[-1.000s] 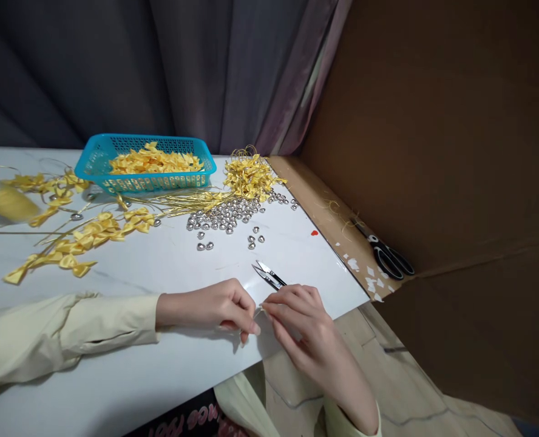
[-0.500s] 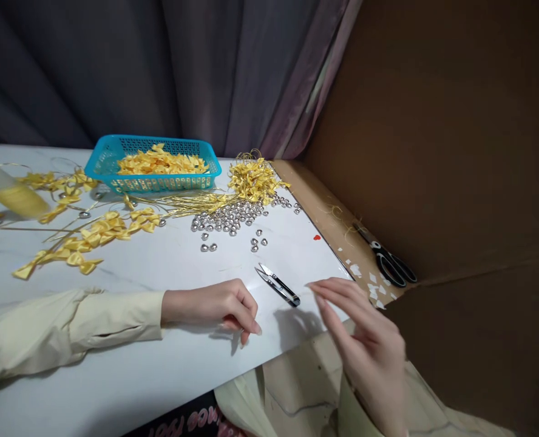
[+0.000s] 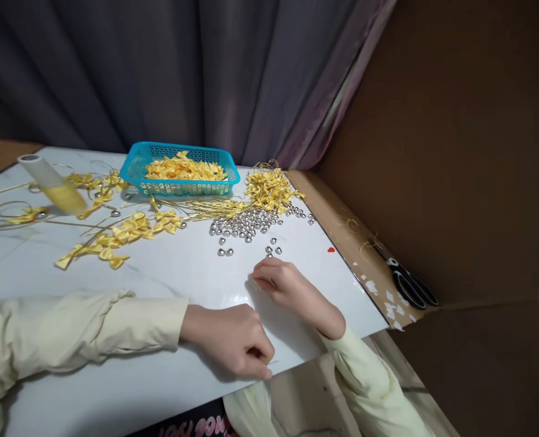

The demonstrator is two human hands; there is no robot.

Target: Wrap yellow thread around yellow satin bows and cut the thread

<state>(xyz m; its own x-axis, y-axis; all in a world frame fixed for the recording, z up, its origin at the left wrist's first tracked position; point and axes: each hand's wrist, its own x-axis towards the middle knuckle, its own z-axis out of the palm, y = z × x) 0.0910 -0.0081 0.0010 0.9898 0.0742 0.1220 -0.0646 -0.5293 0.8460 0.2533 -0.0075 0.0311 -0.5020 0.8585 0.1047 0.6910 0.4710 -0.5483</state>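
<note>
My left hand [image 3: 233,341] is closed in a fist low over the white table [image 3: 173,276] near its front edge. A short thin strand [image 3: 274,362] shows just past its fingertips; the rest is hidden. To the upper right, my right hand [image 3: 292,290] has its fingers drawn together, just in front of a few loose silver beads [image 3: 276,249]. Whatever lies between those fingers is hidden. The small thread snips do not show; I cannot tell whether they are under or in the right hand. Behind is a pile of silver beads [image 3: 244,224].
A blue basket [image 3: 181,189] of yellow ribbon bows stands at the back. Bundled yellow bows [image 3: 269,189] on golden stems lie beside it, with more bow sprays [image 3: 133,229] at left. A bottle-like container [image 3: 53,185] leans there. Black-handled scissors [image 3: 413,285] lie right, by a cardboard wall.
My right hand has swung left and forward from the table's right edge, over where the snips lay; they no longer show. My left hand is lower and nearer the front edge. The view has shifted.
</note>
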